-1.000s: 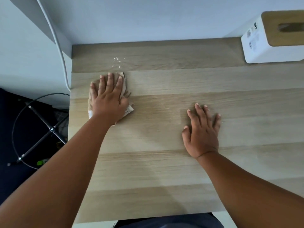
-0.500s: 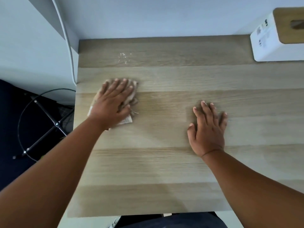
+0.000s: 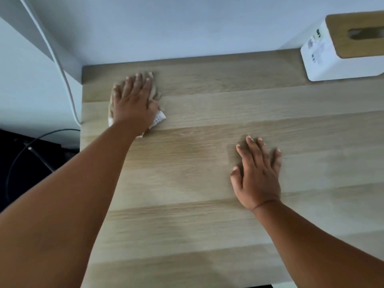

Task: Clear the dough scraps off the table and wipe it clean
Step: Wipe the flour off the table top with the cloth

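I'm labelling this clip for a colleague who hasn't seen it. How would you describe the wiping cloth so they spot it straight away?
Start at the wooden table and go to its far left corner, near the wall. The left hand presses flat there on a crumpled beige cloth, which peeks out around the fingers. It is the only soft thing on the table; the white tissue box sits at the far right.

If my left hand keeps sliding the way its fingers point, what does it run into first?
Probably the wall. The left hand, flat on the cloth, points at the table's back edge, with only a short strip of bare wood ahead. Nothing else shows in that line.
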